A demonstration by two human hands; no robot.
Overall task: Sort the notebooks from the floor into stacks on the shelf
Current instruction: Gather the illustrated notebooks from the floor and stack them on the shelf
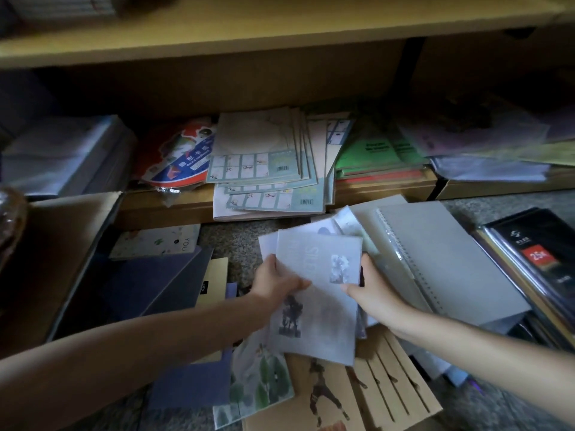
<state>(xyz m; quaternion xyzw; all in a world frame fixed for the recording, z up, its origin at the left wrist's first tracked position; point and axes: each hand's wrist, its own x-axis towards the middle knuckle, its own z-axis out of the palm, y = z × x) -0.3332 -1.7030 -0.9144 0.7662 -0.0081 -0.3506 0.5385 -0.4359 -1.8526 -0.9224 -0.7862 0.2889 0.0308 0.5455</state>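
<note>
Nearest us, kraft notebook with figure print (342, 396) on the floor, just under the pale grey notebook (323, 293), which we hold above the floor pile. Left hand (277, 283) pinches its left edge, right hand (371, 290) pinches its right edge, thumb on the cover. Thinner books are fanned out behind it, so we judge they could slip out if we lift. Beyond it, the exercise-book stack (264, 169) overhangs the shelf (382, 188), and a nudge may topple it.

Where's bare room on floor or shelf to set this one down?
Floor: bare speckled patch between the dark blue notebooks and the held grey notebook. Shelf: crowded; grid notebooks overhang its edge, green stack beside them. Back too dark to judge.
</note>
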